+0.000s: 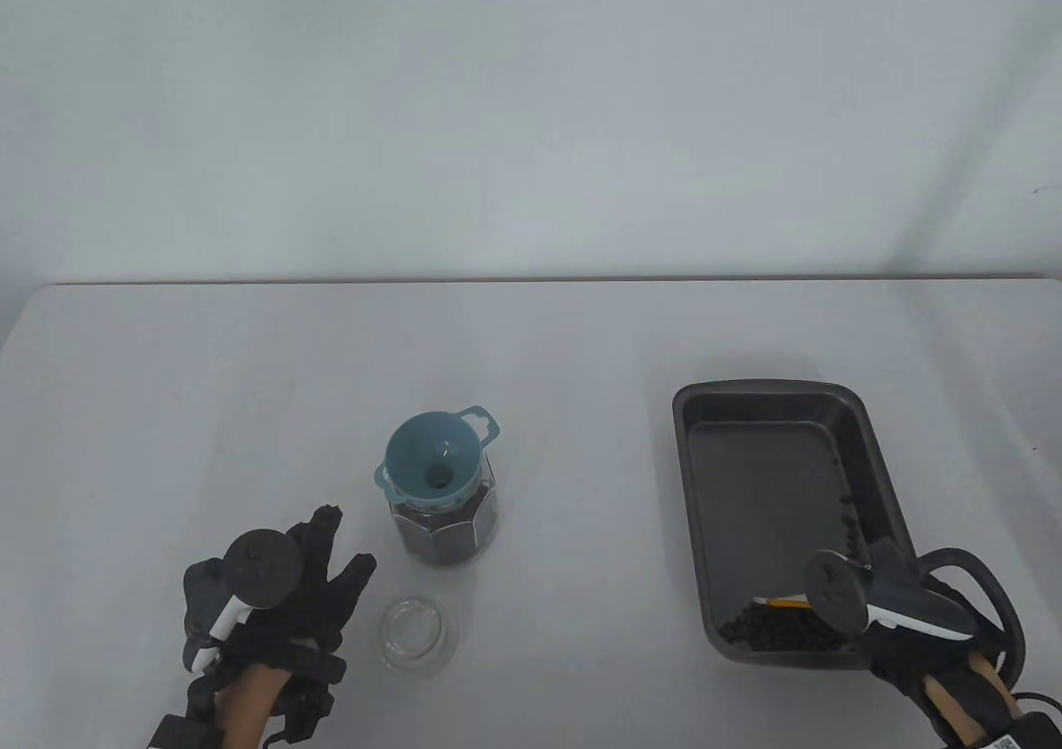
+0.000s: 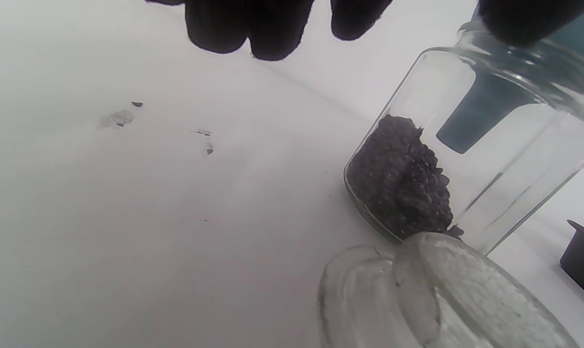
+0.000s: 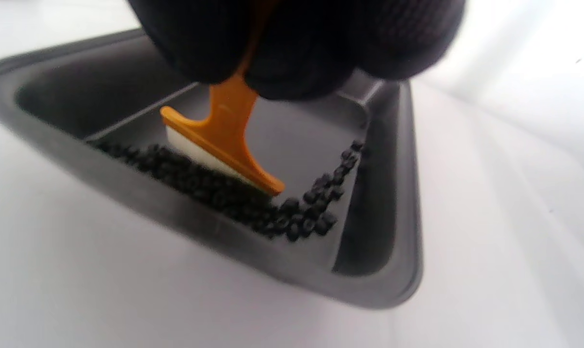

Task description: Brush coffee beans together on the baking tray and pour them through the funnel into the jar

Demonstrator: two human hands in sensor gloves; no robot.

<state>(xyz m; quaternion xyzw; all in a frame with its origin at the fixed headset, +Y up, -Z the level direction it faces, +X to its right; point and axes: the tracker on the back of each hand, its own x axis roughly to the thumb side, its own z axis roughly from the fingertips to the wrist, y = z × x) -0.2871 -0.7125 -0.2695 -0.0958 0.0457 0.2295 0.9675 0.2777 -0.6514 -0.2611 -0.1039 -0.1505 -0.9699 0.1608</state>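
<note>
A dark baking tray (image 1: 863,425) (image 3: 398,203) lies at the right of the table. Coffee beans (image 1: 776,626) (image 3: 210,186) are heaped along its near wall, with a thin line up its right wall. My right hand (image 1: 921,600) (image 3: 292,43) grips the orange handle of a small brush (image 3: 222,140) (image 1: 781,602) whose white bristles rest on the beans. A glass jar (image 1: 448,525) (image 2: 471,145), partly filled with beans, carries a teal funnel (image 1: 438,460) in its mouth. My left hand (image 1: 311,583) lies flat on the table, left of the jar, fingers spread, holding nothing.
The jar's glass lid (image 1: 419,633) (image 2: 417,295) lies on the table just in front of the jar, right of my left hand. A few crumbs (image 2: 123,117) mark the table to the left. The table's far edge (image 1: 531,282) meets a pale wall.
</note>
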